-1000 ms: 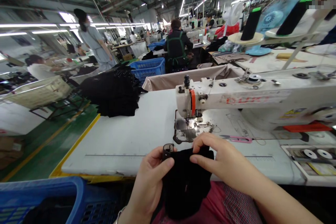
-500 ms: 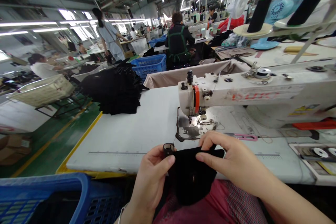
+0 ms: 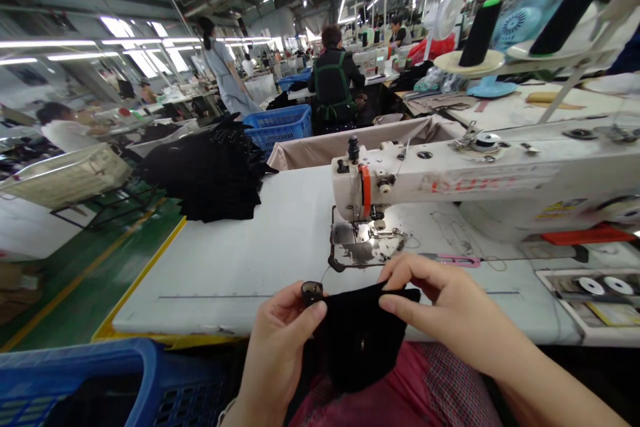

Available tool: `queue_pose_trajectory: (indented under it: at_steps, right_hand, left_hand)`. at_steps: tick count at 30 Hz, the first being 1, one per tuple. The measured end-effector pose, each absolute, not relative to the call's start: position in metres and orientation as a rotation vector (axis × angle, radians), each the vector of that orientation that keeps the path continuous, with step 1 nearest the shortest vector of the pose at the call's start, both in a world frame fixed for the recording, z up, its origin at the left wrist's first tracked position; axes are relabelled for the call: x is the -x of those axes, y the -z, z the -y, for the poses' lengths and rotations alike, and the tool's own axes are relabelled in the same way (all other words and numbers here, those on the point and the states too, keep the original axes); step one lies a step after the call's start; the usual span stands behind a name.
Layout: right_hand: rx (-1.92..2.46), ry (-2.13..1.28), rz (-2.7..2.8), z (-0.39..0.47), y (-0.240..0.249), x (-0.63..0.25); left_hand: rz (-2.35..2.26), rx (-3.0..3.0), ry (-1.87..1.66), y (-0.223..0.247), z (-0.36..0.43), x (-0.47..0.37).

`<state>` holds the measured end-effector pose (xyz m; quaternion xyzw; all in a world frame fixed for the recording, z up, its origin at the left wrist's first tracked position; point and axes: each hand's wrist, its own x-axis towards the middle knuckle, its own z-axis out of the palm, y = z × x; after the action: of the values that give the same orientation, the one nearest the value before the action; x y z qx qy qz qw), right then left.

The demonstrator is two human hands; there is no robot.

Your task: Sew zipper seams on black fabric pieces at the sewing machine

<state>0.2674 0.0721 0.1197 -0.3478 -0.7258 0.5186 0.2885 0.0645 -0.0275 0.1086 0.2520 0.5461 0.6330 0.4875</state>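
A piece of black fabric (image 3: 361,363) hangs between my two hands at the table's front edge, above my lap. My left hand (image 3: 280,340) pinches its left upper corner, and a small dark looped piece (image 3: 312,291) pokes up at those fingers; its kind I cannot make out. With thumb and fingers closed, my right hand (image 3: 440,300) grips the top edge near the right end. A small light slit or mark shows on the fabric's face. Just beyond the hands stands the sewing machine (image 3: 470,177), its needle plate (image 3: 345,233) apart from the fabric.
Pink-handled thread snips (image 3: 465,261) lie on the white table (image 3: 225,260). A pile of black pieces (image 3: 210,170) is at its far left. A blue basket (image 3: 145,360) stands lower left, a bobbin tray (image 3: 575,317) right. People work farther back.
The view has shifted slightly, moving most things a little left. Both hands keep hold of the black fabric, its top edge now pulled straighter. A standing person in the background has moved right.
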Motion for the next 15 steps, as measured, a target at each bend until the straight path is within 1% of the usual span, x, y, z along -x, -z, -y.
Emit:
queue_pose_trajectory:
  at_steps: [4, 7, 9, 11, 13, 15]
  right_hand:
    - [0.917, -1.532, 1.718, -0.073, -0.113, -0.274]
    - [0.938, -1.528, 1.615, -0.071, -0.113, -0.276]
    - [0.959, -1.512, 1.577, -0.064, -0.113, -0.272]
    - [0.974, -1.538, 1.573, -0.054, -0.107, -0.259]
    - [0.963, -1.615, 1.604, -0.042, -0.094, -0.240]
    - [0.952, -1.660, 1.727, -0.036, -0.080, -0.225]
  left_hand:
    - [-1.412, -0.690, -1.552, -0.100, 0.030, -0.063]
    - [-1.437, -0.761, -1.515, -0.096, 0.032, -0.058]
    - [-1.490, -0.876, -1.458, -0.106, 0.031, -0.047]
    - [-1.601, -1.138, -1.318, -0.124, 0.023, -0.032]
    - [-1.695, -1.565, -1.034, -0.143, 0.008, -0.016]
    - [-1.699, -1.979, -0.759, -0.148, -0.015, -0.007]
